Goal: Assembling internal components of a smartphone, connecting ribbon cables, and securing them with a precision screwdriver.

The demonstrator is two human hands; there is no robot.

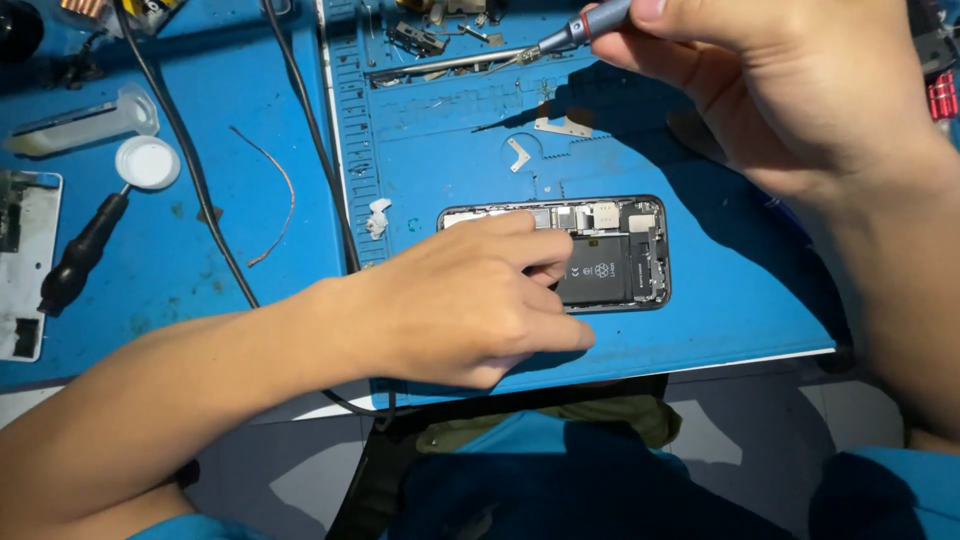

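at the centre of the frame the left hand (470, 300) pins the opened phone (600, 255) while the right hand (780, 80) grips a screwdriver (575, 32) at the top; loose brackets (560, 125) could scatter if nudged.

left hand (470, 300) flat, right hand (790, 80) raised — pinching

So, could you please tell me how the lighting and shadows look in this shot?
Head view: bright light from above; the right hand with the screwdriver casts a dark shadow on the blue mat above the opened phone; lower edge dim.
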